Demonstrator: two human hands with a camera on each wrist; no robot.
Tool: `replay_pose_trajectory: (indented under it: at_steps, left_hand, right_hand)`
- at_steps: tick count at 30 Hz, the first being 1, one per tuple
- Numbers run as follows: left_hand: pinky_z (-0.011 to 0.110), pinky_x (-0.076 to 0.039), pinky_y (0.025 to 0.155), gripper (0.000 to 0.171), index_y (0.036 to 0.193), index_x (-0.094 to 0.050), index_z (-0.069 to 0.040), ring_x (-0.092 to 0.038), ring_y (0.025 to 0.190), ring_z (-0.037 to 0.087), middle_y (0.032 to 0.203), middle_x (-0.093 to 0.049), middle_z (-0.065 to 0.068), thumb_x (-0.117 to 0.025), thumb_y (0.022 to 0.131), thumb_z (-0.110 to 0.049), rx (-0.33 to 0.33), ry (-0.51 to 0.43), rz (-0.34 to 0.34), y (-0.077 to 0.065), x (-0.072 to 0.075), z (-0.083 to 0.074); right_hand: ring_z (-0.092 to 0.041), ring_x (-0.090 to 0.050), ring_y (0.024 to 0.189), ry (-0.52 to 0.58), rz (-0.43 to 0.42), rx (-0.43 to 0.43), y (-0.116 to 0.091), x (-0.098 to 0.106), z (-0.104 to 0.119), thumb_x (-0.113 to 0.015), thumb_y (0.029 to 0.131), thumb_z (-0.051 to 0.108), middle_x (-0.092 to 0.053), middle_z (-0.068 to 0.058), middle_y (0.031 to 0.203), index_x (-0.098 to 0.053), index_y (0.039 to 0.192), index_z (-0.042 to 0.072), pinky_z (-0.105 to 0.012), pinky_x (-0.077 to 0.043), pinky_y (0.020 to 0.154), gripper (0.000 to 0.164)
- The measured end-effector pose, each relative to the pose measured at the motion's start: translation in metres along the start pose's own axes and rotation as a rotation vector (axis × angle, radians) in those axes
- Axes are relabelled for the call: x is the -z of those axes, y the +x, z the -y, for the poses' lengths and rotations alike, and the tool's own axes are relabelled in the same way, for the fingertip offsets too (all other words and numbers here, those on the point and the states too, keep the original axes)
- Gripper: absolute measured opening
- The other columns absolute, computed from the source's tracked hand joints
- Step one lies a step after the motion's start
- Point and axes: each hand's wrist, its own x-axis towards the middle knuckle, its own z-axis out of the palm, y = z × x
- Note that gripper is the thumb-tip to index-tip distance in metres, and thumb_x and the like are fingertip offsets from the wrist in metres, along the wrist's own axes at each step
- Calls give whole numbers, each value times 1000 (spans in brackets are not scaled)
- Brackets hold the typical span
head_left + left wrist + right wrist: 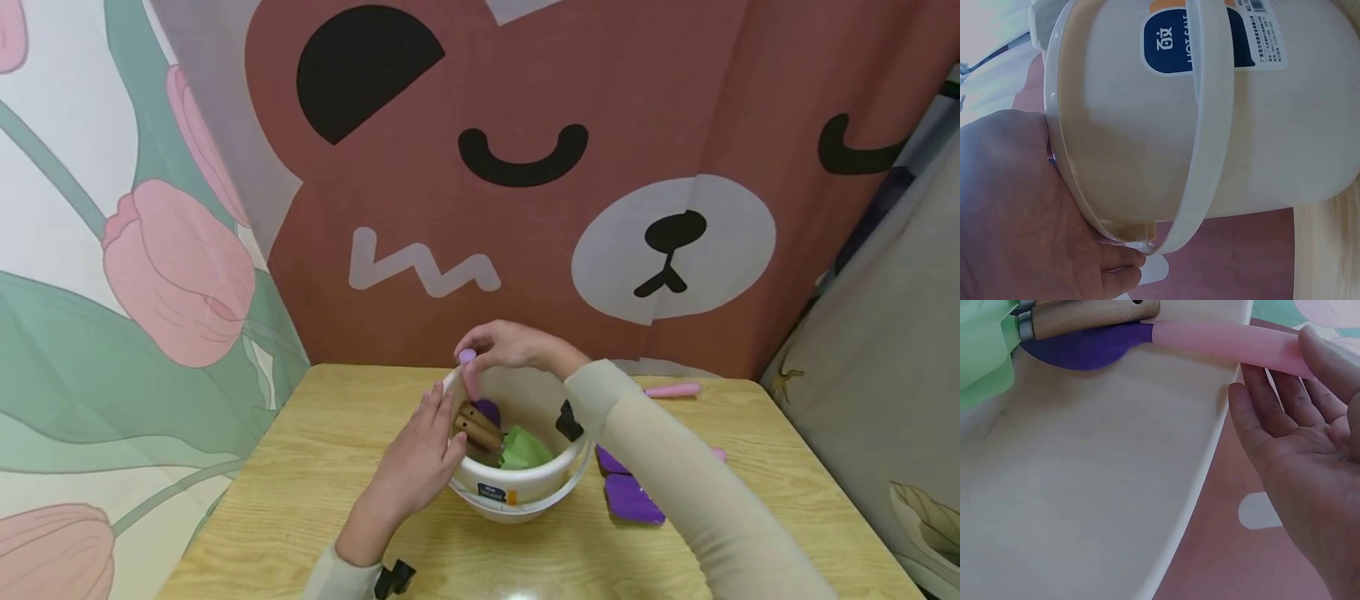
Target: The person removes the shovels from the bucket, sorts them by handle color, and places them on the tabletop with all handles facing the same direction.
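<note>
Pink tulips cover the cloth (180, 275) at your far left. Next comes your left hand (408, 467), its fingers nearly straight, resting against the rim of the white bucket (525, 477), which stands on the wood-grain table (787, 483). At the bucket's far-left rim, your right hand (510, 343) pinches the pink-handled purple utensil (470, 382) between thumb and fingers; its head is inside the bucket, beside two wooden handles (478, 427) and a green piece (525, 450). Right of the bucket, purple heads (633, 498) lie partly behind your right sleeve (675, 492).
</note>
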Motion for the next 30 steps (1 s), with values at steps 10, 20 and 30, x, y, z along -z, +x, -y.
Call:
replay_pose_trajectory:
  at_steps: [10, 20, 30]
  left_hand:
    - [49, -26, 122, 66, 159, -26, -1, -20, 153, 36, 169, -12, 15, -38, 107, -39, -7, -5, -8, -1, 1, -1]
    - [49, -26, 123, 64, 157, -30, 1, -22, 152, 37, 168, -15, 17, -42, 107, -35, -15, 4, -27, -1, 0, 0]
    - [48, -25, 123, 65, 158, -30, 1, -19, 153, 36, 168, -15, 18, -40, 106, -37, -8, 6, -13, 1, -1, 0]
  right_hand:
    - [-21, -61, 123, 101, -100, 34, -4, 8, 2, -66, 99, 21, -68, -8, 130, -64, 131, 8, -37, -51, 104, 35]
    - [-16, -62, 120, 127, -179, -6, -12, 19, 5, -70, 95, 37, -71, 2, 122, -66, 132, 13, -39, -48, 106, 44]
    - [-23, -62, 123, 230, -198, 38, -16, 29, 5, -66, 99, 25, -67, -13, 129, -63, 132, 7, -44, -49, 107, 38]
